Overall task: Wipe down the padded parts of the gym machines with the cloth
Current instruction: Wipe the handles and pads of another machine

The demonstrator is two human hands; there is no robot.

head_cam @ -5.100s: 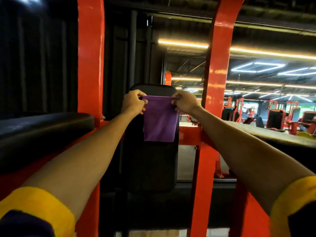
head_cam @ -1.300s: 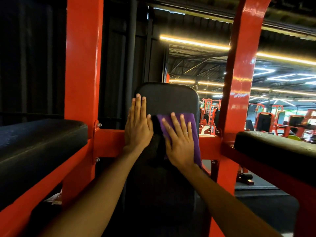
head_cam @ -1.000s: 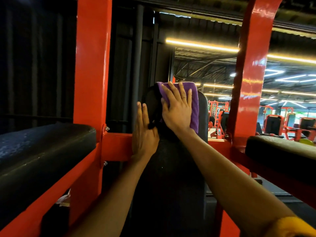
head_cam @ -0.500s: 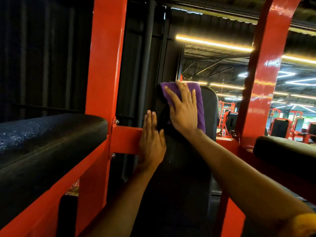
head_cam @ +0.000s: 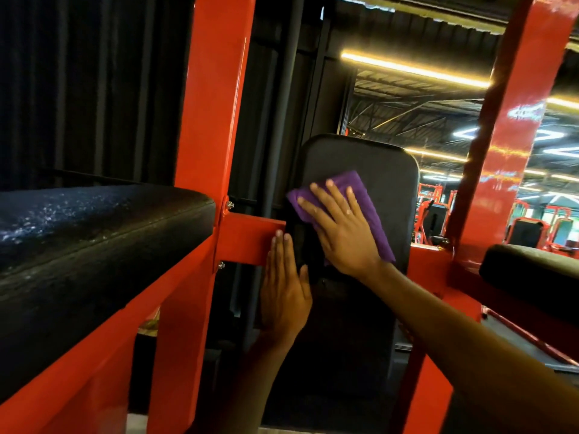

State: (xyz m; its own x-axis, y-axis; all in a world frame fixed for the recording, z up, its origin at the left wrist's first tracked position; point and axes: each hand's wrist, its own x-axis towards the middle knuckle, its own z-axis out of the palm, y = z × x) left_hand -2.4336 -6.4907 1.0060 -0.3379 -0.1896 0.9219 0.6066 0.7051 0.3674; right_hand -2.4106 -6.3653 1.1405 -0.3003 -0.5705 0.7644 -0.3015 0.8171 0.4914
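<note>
While left hand (head_cam: 283, 296) braces, right hand (head_cam: 343, 236) presses purple cloth (head_cam: 372, 220) on back pad (head_cam: 376, 161).

Left grip (head_cam: 285, 296) and right grip (head_cam: 344, 236) both flat, fingers straight, palms forward.

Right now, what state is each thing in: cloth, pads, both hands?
purple cloth: flat against the upright pad, under the right hand.
right hand: fingers straight, pressing the cloth.
left hand: flat along the upright pad's left edge, holding nothing.
left side pad: speckled surface, untouched.
right side pad: untouched.
</note>
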